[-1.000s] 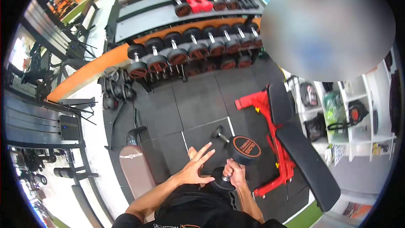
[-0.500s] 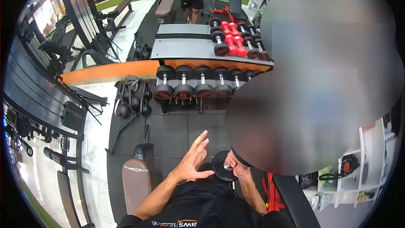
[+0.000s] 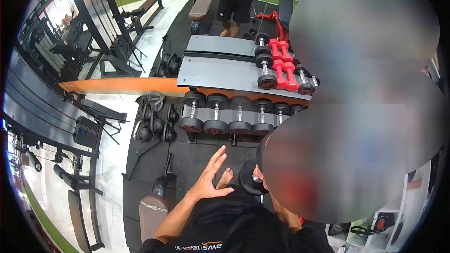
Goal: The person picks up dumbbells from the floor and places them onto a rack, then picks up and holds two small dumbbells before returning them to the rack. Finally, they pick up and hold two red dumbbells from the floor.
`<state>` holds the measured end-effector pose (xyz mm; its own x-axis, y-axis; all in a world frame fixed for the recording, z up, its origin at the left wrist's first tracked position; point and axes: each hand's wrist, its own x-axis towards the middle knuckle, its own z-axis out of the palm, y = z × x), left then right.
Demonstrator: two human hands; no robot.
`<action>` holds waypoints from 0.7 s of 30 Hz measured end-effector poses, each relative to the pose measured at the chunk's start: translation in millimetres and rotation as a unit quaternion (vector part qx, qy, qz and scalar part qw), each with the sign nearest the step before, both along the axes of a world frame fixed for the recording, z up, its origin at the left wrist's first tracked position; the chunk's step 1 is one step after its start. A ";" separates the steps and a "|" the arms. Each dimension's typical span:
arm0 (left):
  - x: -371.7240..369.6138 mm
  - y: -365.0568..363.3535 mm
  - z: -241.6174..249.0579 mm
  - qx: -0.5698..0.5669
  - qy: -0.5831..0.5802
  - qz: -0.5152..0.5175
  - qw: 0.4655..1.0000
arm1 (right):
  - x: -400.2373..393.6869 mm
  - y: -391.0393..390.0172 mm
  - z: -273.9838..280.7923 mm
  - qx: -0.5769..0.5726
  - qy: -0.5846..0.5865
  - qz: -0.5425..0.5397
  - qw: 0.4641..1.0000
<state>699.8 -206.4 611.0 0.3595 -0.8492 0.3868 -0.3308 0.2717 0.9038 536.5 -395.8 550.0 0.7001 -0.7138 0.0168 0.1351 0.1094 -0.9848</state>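
My left hand (image 3: 210, 180) is raised in front of my black shirt, fingers spread and nothing in them. Right of it, my right hand (image 3: 260, 176) is wrapped round the chrome handle of a black dumbbell (image 3: 250, 178), whose round head faces my left hand without touching it. A grey blurred area hides much of my right hand and the dumbbell's far end. One bare foot (image 3: 226, 177) shows on the black floor just beyond my left hand.
Ahead stands a rack (image 3: 215, 72) with black dumbbells and red dumbbells (image 3: 285, 74). Kettlebells (image 3: 157, 126) lie left of it, and a brown bench (image 3: 153, 213) is at my left. A mirror behind the rack shows a person (image 3: 234, 7). Blur covers the right side.
The view has shifted, so the rack sits lower and farther right. My bare foot has come into view. The blur covers more of my right hand, which keeps hold of the dumbbell.
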 end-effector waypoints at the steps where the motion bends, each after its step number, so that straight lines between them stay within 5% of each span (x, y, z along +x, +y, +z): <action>1: 9.2 -10.2 1.5 -0.008 -0.005 0.009 1.000 | 7.8 -9.7 -1.0 0.021 -0.003 0.006 1.000; 5: 45.5 -38.8 2.5 -0.001 0.022 0.027 0.999 | 47.7 -40.0 3.6 0.099 -0.070 0.008 0.993; 9: 91.8 -70.2 -3.2 0.015 0.028 0.026 0.999 | 92.4 -72.6 20.6 0.036 -0.083 0.054 0.994; 21: 250.6 -179.4 -4.3 0.035 0.038 -0.077 0.996 | 213.3 -156.9 -21.4 -0.033 0.052 -0.064 0.996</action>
